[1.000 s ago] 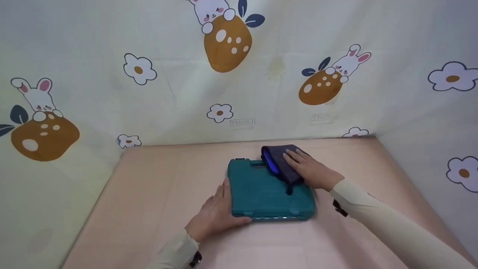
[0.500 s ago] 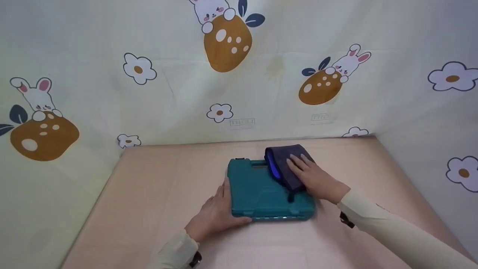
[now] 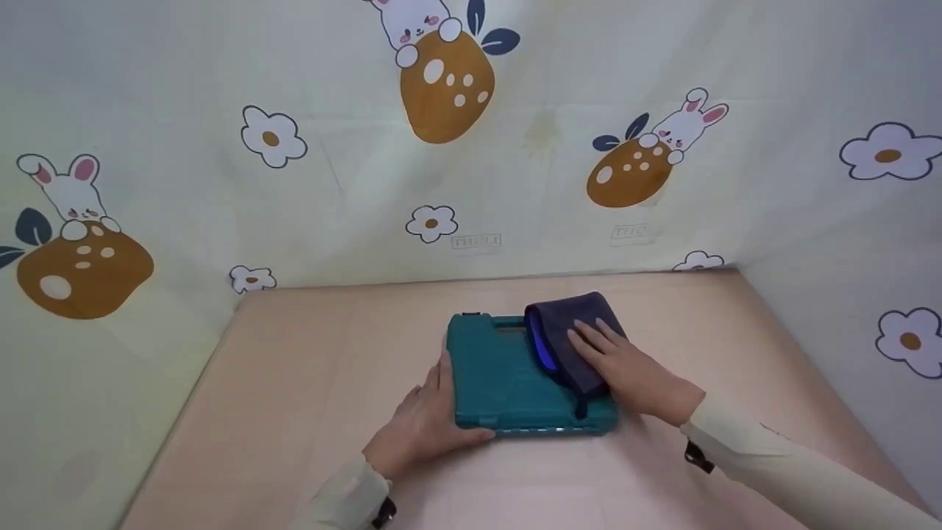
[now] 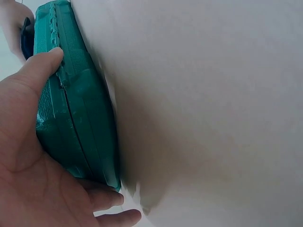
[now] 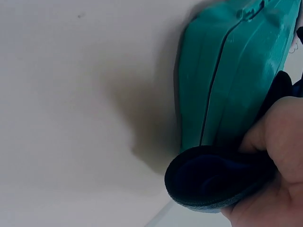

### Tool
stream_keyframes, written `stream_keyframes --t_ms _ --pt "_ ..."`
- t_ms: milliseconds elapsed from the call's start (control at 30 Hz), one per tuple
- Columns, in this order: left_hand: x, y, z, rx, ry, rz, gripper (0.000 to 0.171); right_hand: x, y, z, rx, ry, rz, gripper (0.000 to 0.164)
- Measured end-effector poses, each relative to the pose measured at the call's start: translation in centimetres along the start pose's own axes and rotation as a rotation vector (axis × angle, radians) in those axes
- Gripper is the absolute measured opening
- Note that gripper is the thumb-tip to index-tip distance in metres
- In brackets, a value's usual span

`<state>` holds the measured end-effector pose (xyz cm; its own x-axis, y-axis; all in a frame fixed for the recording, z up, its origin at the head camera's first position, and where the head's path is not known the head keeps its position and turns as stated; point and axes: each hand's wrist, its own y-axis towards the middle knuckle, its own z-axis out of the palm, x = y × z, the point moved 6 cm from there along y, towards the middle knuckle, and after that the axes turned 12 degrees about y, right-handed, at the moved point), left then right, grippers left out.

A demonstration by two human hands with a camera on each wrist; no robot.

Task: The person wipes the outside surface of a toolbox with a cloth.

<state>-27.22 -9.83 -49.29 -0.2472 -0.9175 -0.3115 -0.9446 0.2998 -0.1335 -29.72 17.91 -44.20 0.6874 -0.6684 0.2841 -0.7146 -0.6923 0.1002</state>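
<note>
A flat green hard-plastic carrying case (image 3: 497,372) lies on the table, its handle slot facing the back wall. My left hand (image 3: 421,421) holds its near left corner, fingers along the left side and thumb on the hinged front edge. The left wrist view shows the thumb against the hinge strip of the case (image 4: 80,101). Over the lid's right part lies a folded dark cloth (image 3: 563,318) with a bright blue inside. My right hand (image 3: 634,370) presses it with outstretched fingers. In the right wrist view, the cloth (image 5: 201,204) loops beside the thumb, overhanging the case's right side.
The table (image 3: 309,353) has a pale pinkish cover. Behind it and along both sides hang light fabric walls (image 3: 353,169) printed with rabbits, brown fruit and flowers. Dark bands (image 3: 384,510) sit at both wrists over pale sleeves.
My right hand has slid the cloth over the lid toward the front and slightly right. The left hand and the case stay in place.
</note>
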Motion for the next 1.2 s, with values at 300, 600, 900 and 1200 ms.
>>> stream_keyframes --t_ms 300,600,900,1200 --pt "0.0 0.0 0.0 -0.010 0.010 0.004 0.140 2.2 -1.4 0.4 0.027 -0.096 -0.021 0.072" --pt "0.0 0.0 0.0 -0.006 0.005 -0.002 0.140 4.4 -2.1 1.5 0.057 -0.126 0.076 0.081" --pt "0.0 0.0 0.1 -0.003 -0.009 0.002 0.139 5.8 -1.4 3.0 0.034 -0.116 0.194 0.076" --pt "0.0 0.0 0.0 -0.014 -0.014 0.020 0.140 7.3 -0.1 4.0 0.077 -0.171 0.202 0.085"
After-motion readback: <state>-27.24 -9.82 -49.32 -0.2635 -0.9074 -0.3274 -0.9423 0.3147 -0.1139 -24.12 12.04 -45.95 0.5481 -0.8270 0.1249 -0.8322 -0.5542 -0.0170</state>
